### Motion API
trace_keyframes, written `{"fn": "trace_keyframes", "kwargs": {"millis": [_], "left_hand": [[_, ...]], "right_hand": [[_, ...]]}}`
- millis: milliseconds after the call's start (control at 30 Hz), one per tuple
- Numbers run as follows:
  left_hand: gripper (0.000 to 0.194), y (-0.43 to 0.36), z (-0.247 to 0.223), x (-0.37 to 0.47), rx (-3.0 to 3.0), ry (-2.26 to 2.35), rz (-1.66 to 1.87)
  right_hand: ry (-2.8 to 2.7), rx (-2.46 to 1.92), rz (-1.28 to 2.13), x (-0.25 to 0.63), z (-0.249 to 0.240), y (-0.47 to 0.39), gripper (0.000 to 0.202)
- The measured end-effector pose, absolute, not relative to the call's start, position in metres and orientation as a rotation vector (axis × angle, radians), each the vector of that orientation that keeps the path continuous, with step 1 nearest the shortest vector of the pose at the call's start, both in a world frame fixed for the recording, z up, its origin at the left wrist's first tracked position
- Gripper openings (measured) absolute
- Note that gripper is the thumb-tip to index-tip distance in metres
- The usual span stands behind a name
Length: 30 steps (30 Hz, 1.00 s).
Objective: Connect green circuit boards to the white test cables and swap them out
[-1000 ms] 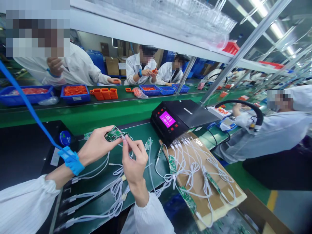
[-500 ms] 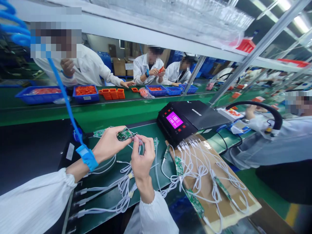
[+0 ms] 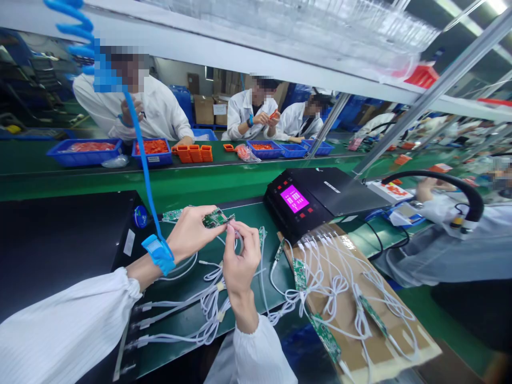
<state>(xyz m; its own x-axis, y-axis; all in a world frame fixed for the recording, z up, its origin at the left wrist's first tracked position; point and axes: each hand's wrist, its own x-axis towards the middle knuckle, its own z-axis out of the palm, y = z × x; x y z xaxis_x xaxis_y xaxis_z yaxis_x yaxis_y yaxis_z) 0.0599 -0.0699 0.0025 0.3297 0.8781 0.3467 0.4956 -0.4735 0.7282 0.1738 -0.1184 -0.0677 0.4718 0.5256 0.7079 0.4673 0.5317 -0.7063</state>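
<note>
little has changed: the left hand [image 3: 192, 230] still grasps the circuit board [image 3: 215, 219], the right hand [image 3: 240, 260] still pinches at its edge; this work seems unfinished.

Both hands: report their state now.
Left hand: closed, holding a green circuit board.
Right hand: pinched closed at the board's edge; held item unclear.
</note>
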Motion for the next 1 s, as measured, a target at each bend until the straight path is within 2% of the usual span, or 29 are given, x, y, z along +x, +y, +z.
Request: {"fn": "trace_keyframes", "kwargs": {"millis": [367,633,833,1000], "left_hand": [[0.023,-0.072,-0.005,0.062,2.192,1.186,1.13],[0.021,-0.069,-0.012,0.062,2.443,0.988,1.32],[0.011,-0.067,-0.013,0.064,2.242,1.126,1.216],[0.019,-0.066,-0.013,0.065,2.009,1.135,1.103]], "right_hand": [[-1.056,-1.081,0.037,0.169,-0.069,-0.115,0.012],[-1.09,-1.069,0.045,0.167,-0.068,-0.113,0.012],[-1.089,-1.067,0.205,0.174,-0.069,-0.11,0.013],[-1.041,-0.997,0.333,0.182,-0.074,-0.11,0.013]]}}
